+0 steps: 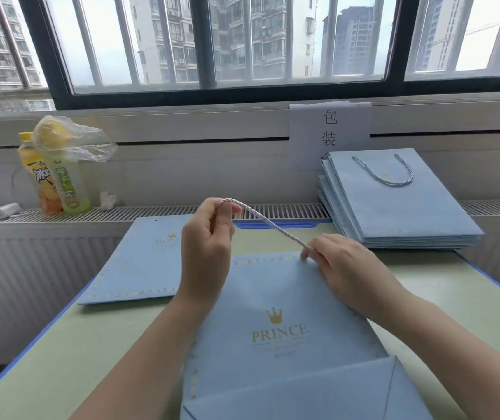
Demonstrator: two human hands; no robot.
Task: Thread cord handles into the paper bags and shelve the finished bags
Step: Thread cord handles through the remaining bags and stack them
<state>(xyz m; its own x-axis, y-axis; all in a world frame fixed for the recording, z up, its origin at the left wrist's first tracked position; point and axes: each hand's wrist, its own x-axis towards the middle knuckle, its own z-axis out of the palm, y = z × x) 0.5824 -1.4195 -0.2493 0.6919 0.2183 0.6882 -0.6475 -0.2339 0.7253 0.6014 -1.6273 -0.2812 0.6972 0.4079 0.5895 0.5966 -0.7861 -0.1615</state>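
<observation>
A flat light-blue paper bag [276, 298] with a gold crown and PRINCE print lies in front of me on the green table [442, 292]. A pale twisted cord [268, 221] stretches taut above its top edge. My left hand [209, 237] pinches the cord's raised left end. My right hand [336, 262] pinches the lower end at the bag's top right edge. Another flat blue bag [139, 262] lies to the left. At the back right sits a stack of blue bags [400, 207]; the top one has a cord handle.
Two drink bottles [57, 180] under a clear plastic bag [73, 140] stand on the radiator grille at the back left, with a white charger [6, 210] beside them. A paper sign [329, 131] hangs below the barred window. The table's blue edge runs along both sides.
</observation>
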